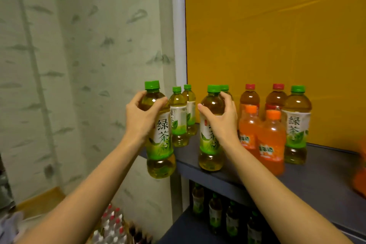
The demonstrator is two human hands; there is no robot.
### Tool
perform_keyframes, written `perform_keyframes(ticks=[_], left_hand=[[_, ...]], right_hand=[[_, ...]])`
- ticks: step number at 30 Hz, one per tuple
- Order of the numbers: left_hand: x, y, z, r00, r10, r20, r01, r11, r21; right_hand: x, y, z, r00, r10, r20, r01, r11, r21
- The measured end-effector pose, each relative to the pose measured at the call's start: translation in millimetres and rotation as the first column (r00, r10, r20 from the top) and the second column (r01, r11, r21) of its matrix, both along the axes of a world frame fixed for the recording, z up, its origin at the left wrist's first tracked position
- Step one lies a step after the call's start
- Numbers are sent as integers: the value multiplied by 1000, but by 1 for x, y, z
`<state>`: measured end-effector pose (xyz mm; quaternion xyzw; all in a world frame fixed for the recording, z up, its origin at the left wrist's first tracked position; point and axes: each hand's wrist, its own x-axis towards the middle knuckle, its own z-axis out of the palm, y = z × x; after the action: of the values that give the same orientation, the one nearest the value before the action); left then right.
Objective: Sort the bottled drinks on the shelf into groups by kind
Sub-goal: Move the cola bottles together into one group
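Observation:
My left hand (141,117) grips a green tea bottle (160,144) by its shoulder and holds it in the air just left of the grey shelf (316,174). My right hand (222,120) grips a second green tea bottle (211,144) standing near the shelf's front edge. Two green tea bottles (178,119) stand at the back left, and a third green cap (224,87) shows behind my right hand. Two orange soda bottles (270,142) stand in front of two red-capped tea bottles (250,95). Another green tea bottle (296,125) stands to their right.
A yellow panel (277,45) backs the shelf, with a white post (179,25) at its left edge. The lower shelf holds several green tea bottles (215,214). Packed bottles with red caps (112,222) lie at the bottom left. An orange object (361,176) shows at the right edge.

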<state>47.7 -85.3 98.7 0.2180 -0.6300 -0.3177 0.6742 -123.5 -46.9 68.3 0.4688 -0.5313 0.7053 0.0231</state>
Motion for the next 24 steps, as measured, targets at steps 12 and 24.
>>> perform_keyframes(ticks=[12,24], left_hand=[[-23,-132,-12,997,-67,48,66,997,36],[-58,-206,-33,964,-263,30,263,964,32]], right_hand=[[-15,-100,-11,995,-99,-7,99,992,82],[-21,-119,-30,978,-207,9,204,969,137]])
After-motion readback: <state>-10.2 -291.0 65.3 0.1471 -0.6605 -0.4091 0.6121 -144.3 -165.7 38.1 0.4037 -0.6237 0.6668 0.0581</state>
